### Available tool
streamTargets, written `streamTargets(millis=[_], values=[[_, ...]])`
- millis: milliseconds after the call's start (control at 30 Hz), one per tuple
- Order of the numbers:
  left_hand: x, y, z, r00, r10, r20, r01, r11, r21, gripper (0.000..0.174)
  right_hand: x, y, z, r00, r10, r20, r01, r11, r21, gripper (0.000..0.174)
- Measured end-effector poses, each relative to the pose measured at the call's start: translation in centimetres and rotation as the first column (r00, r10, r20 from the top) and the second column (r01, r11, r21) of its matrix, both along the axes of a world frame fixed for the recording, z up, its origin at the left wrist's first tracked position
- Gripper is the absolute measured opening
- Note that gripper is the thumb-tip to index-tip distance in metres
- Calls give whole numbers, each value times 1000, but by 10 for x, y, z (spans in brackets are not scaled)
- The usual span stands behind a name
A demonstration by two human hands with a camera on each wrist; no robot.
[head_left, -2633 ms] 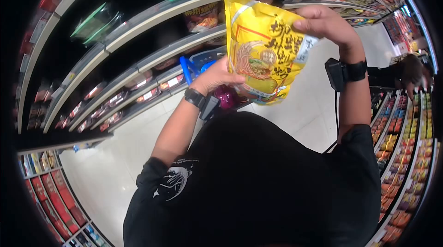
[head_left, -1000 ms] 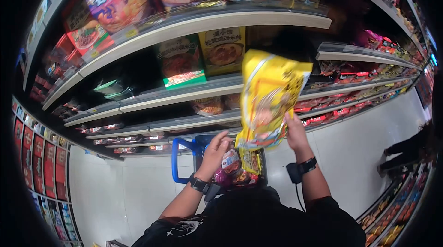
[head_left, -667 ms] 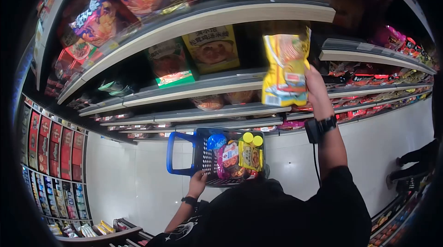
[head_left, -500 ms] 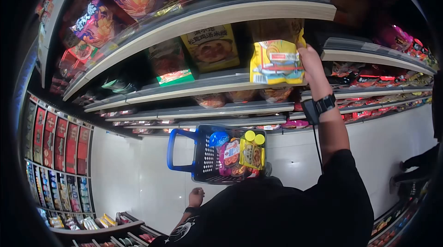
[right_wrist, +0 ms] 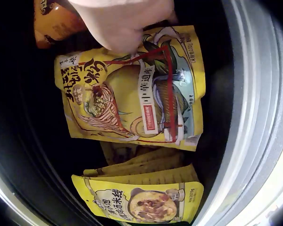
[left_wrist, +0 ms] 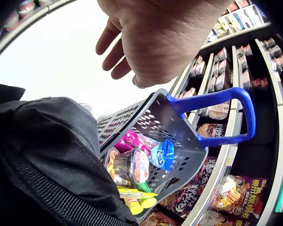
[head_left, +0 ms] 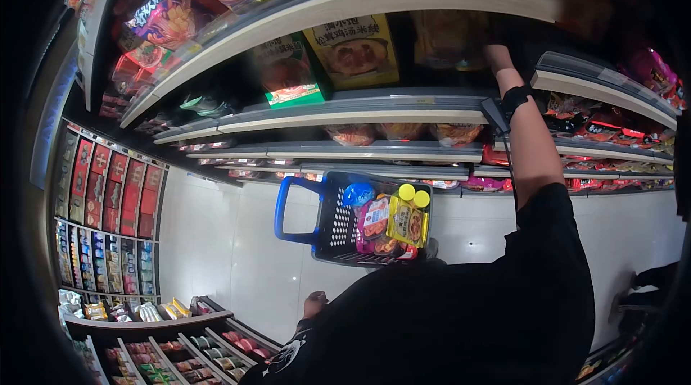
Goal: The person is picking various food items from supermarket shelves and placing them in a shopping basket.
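Note:
My right hand (head_left: 498, 58) reaches under an upper shelf board, its fingertips in shadow. In the right wrist view, that hand (right_wrist: 125, 21) holds the edge of a yellow bag of noodles (right_wrist: 125, 101), thumb side over its printed front and other fingers mostly hidden. In the head view, the noodle bag (head_left: 450, 36) is dim, standing in the shelf bay right of a yellow noodle pack (head_left: 353, 50). My left hand (head_left: 314, 304) hangs low beside my body. The left wrist view shows this hand (left_wrist: 160, 37) with relaxed fingers and nothing in it, above the shopping basket.
A grey shopping basket (head_left: 327, 237) with a blue handle (head_left: 279, 219) stands on the floor before me. It holds a blue packet (head_left: 358, 194), a yellow pack (head_left: 408, 227) and yellow-lidded containers (head_left: 414, 196). The shelf's front edge (head_left: 446, 117) runs below my right wrist.
My right hand has carried the yellow noodle bag up and into the shelf bay. The left hand has left the bag and dropped past the basket to my side.

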State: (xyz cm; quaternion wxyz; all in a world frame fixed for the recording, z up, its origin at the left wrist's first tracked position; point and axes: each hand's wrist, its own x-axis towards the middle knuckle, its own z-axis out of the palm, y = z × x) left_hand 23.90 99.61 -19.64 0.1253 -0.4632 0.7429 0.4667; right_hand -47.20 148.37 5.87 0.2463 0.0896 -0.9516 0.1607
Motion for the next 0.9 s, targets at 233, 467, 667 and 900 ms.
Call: streamTargets(millis=[233,467,667,900], values=[[-9,14,15,990,-103,94,104,995,-9,37,109,-61,51,981,-192,-33,184,970,-157,63],[-31,-15,-17,976,-205,75,209,977,-47,38,44,-51,-13,966,-225,-130,234,970,60,56],[-39,25,24,1000,-19,-18,21,994,110,33,171,-96,28,868,-1,-497,-76,988,-135,28],[41,39,10,974,-208,89,204,977,57,33,321,-140,-188,581,584,567,-225,785,-578,15]])
